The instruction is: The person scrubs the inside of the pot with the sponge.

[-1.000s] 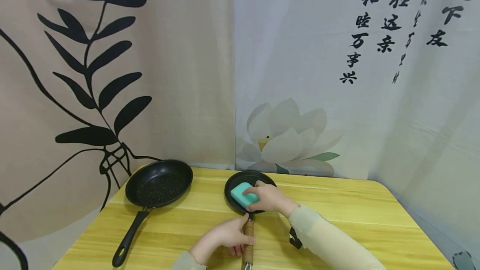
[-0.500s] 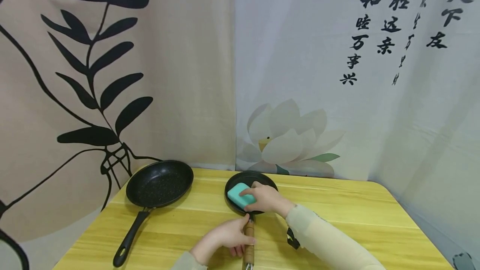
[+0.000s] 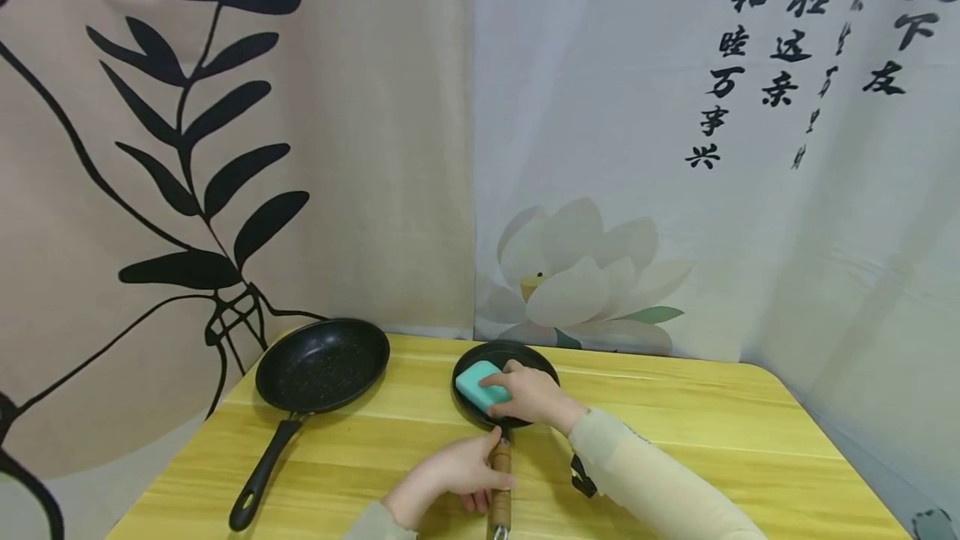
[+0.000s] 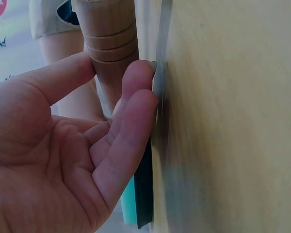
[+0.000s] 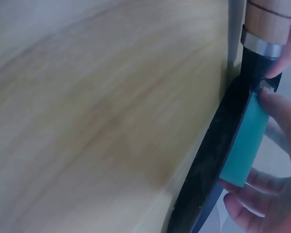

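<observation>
Pale printed cloth (image 3: 382, 148) hangs behind a yellow wood-grain tabletop (image 3: 675, 448) carrying 2 black pans. At far centre, the right hand (image 3: 531, 394) grips a turquoise sponge (image 3: 471, 386), which lies inside the small pan (image 3: 498, 351), over its left part. On the near side, the left hand (image 3: 463, 467) holds that pan's wooden handle (image 3: 500, 513) between thumb and fingers. Well apart to the left sits the large pan (image 3: 322, 367), its black handle (image 3: 262, 473) pointing near and left.
</observation>
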Available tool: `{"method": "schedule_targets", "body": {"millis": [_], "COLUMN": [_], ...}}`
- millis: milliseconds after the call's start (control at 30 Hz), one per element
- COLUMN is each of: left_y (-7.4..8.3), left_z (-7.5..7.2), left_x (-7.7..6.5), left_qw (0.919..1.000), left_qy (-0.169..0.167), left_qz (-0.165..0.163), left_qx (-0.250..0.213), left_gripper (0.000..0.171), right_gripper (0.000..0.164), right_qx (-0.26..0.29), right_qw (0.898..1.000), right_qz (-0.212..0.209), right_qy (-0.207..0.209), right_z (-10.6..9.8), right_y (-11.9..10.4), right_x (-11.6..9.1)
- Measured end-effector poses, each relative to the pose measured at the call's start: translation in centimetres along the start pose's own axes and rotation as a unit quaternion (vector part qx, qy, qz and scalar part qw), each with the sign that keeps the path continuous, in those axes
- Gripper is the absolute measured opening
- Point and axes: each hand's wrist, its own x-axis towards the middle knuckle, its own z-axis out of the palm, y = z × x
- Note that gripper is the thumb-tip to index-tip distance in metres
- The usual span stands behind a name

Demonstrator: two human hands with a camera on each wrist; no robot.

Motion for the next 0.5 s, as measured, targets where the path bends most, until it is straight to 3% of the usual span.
{"method": "schedule_targets", "body": {"millis": [500], "left_y": [0.19], "left_z": [0.06], "left_x": [0.00], "left_qw": [1.0000], "left_qy": [0.003], "left_qz": [-0.004], "left_qx": [0.001], "left_gripper": [0.078], "right_gripper": [0.048], "right_qx": [-0.011], "right_qw": [1.000], "right_qz": [0.016], "right_qy": [-0.002], "right_z": [0.34], "right_y": [0.36], "right_x": [0.99]}}
